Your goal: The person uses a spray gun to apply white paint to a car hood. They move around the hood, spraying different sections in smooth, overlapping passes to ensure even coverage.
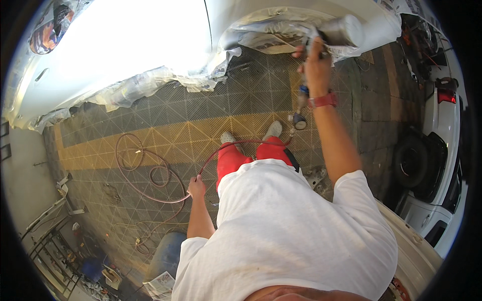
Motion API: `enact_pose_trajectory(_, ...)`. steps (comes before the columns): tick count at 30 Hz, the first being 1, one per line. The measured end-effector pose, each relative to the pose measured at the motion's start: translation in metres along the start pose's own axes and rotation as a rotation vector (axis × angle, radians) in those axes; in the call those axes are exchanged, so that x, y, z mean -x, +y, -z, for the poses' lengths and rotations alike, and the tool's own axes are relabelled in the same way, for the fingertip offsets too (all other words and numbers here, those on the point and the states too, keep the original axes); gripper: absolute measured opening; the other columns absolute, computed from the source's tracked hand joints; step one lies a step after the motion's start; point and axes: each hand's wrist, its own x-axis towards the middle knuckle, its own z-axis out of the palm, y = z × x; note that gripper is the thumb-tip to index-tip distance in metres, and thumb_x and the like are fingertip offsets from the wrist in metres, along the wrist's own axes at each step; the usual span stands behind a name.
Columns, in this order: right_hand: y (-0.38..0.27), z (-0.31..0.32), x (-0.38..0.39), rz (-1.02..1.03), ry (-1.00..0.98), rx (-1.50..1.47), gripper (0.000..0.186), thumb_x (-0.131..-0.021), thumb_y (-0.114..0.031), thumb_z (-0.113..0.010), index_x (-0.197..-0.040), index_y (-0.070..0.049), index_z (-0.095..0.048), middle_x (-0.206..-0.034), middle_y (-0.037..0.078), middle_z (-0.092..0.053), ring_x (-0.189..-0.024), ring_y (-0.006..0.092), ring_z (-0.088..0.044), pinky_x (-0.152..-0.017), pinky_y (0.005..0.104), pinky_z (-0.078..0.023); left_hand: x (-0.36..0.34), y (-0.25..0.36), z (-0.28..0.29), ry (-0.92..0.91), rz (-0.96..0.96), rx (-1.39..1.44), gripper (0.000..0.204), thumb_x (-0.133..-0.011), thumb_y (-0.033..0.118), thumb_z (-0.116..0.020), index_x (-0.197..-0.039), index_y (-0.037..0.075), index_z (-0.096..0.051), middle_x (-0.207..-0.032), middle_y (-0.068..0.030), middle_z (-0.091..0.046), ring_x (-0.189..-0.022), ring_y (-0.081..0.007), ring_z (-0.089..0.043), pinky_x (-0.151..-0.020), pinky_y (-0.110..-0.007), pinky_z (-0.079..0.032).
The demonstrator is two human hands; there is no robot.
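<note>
My right hand, a red band at its wrist, is raised at the wheel arch and closed round a spray gun, partly blurred by motion. The gun's silvery cup points right. Below its handle hang a blue fitting and a round pressure gauge. A reddish air hose runs from there across my legs to my left hand, whose fingers are wrapped round it. Close beyond the gun stands a white car body, its wheel arch and lower edge covered with masking paper.
Loops of the hose lie on the grated floor at left. A blue drum-like container stands behind on the left, near a metal rack. A white vehicle with a spare wheel stands at right. A pale panel is close behind my right side.
</note>
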Motion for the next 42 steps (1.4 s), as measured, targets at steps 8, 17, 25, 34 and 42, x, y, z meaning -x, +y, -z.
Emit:
enact_pose_trajectory(8, -0.048, -0.132, 0.036, 0.12, -0.325, -0.09, 0.05, -0.105, -0.045, -0.058, -0.117, 0.002, -0.07, -0.076, 0.01, -0.073, -0.066, 0.0143, -0.07, -0.062, 0.0318, -0.055, 0.012, -0.043, 0.013, -0.028, 0.117, -0.054, 0.048, -0.103, 0.048, -0.052, -0.113, 0.004, -0.068, -0.109, -0.0193, -0.074, -0.107, -0.0428, -0.067, -0.103, -0.057, -0.038)
enact_pose_trajectory(17, -0.055, -0.062, -0.007, 0.064, -0.343, -0.127, 0.056, -0.104, -0.053, -0.054, -0.098, 0.001, -0.069, -0.077, 0.005, -0.072, -0.057, 0.0095, -0.064, -0.043, 0.0246, -0.047, 0.03, -0.024, -0.021, -0.029, 0.019, -0.018, 0.047, -0.1, 0.049, -0.055, -0.111, 0.006, -0.07, -0.107, -0.0211, -0.073, -0.105, -0.0433, -0.068, -0.093, -0.052, -0.049)
enact_pose_trajectory(25, 0.002, 0.138, -0.071, 0.099, -0.033, 0.013, 0.058, -0.105, -0.053, -0.052, -0.093, 0.001, -0.07, -0.082, 0.007, -0.074, -0.069, 0.0108, -0.071, -0.042, 0.0243, -0.048, 0.044, 0.102, -0.035, -0.179, -0.26, -0.216, 0.049, -0.1, 0.049, -0.053, -0.109, 0.004, -0.07, -0.105, -0.0246, -0.073, -0.102, -0.0457, -0.068, -0.089, -0.052, -0.052)
enact_pose_trajectory(34, 0.047, 0.333, -0.147, -0.006, 0.149, 0.07, 0.064, -0.1, -0.064, -0.053, -0.099, -0.002, -0.069, -0.083, 0.008, -0.075, -0.073, 0.0133, -0.073, -0.041, 0.0255, -0.044, 0.069, 0.24, -0.076, -0.215, -0.538, -0.434, 0.051, -0.099, 0.052, -0.054, -0.111, 0.005, -0.07, -0.105, -0.0248, -0.073, -0.103, -0.045, -0.069, -0.088, -0.054, -0.053)
enact_pose_trajectory(42, 0.09, 0.449, -0.223, -0.119, 0.221, 0.092, 0.064, -0.099, -0.065, -0.053, -0.104, -0.003, -0.067, -0.082, 0.007, -0.075, -0.071, 0.014, -0.073, -0.042, 0.0277, -0.045, 0.142, 0.33, -0.078, -0.219, -0.661, -0.461, 0.041, -0.099, 0.042, -0.059, -0.101, 0.002, -0.071, -0.095, -0.0246, -0.073, -0.092, -0.0442, -0.07, -0.08, -0.054, -0.053)
